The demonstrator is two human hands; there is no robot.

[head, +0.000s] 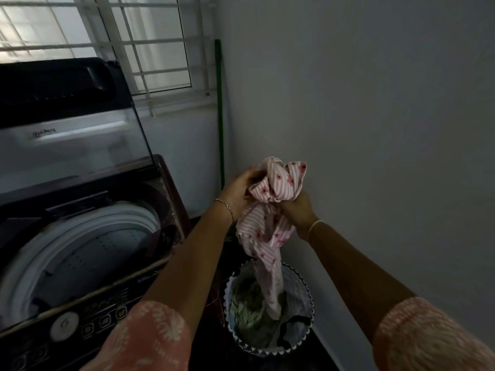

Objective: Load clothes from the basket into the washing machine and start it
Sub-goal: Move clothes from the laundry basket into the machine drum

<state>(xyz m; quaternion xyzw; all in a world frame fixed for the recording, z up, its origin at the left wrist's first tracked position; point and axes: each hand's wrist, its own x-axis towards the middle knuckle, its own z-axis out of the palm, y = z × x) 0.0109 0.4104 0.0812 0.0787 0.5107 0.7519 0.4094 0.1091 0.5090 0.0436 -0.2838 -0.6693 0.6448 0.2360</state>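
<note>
Peach-sleeved arms extend; left hand and right hand both clutch a striped garment, apparently trailing into the basket.

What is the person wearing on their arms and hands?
Both arms have short peachy-pink sleeves with a white leafy print: left sleeve, right sleeve. The forearms are bare. A thin silver chain bracelet circles the wrist of the left hand, and a thin pale bangle the wrist of the right hand.

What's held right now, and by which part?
Held: pink striped garment, bunched upper end gripped by left hand and right hand; lower end trails into basket.
</note>
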